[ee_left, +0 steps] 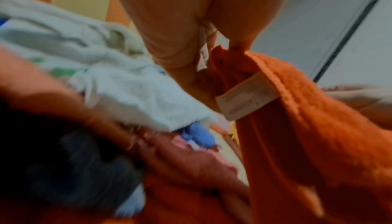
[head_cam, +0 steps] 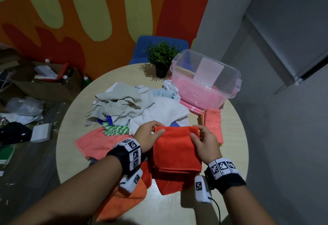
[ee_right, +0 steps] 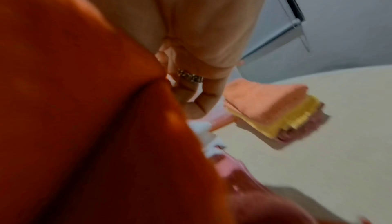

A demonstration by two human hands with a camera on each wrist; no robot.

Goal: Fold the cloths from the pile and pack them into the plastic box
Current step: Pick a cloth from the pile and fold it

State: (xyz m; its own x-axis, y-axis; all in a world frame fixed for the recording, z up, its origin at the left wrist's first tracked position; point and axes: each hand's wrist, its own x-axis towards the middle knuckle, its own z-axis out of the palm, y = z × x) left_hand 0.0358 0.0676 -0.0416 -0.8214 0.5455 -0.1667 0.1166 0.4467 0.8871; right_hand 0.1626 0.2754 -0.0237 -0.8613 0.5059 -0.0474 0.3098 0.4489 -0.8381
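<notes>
Terrycloth, soft and limp: the red cloth lies part-folded at the counter's near edge, left hand and right hand each pinching a far corner (best hold, I judge). Unfolded pile behind; plastic box toward the far right edge.

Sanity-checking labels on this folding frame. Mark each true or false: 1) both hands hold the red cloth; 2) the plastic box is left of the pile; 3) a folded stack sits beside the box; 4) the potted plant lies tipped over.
1) True: left hand and right hand pinch the red cloth.
2) False: the plastic box is right of the pile.
3) True: folded stack.
4) False: the potted plant stands upright.
</notes>
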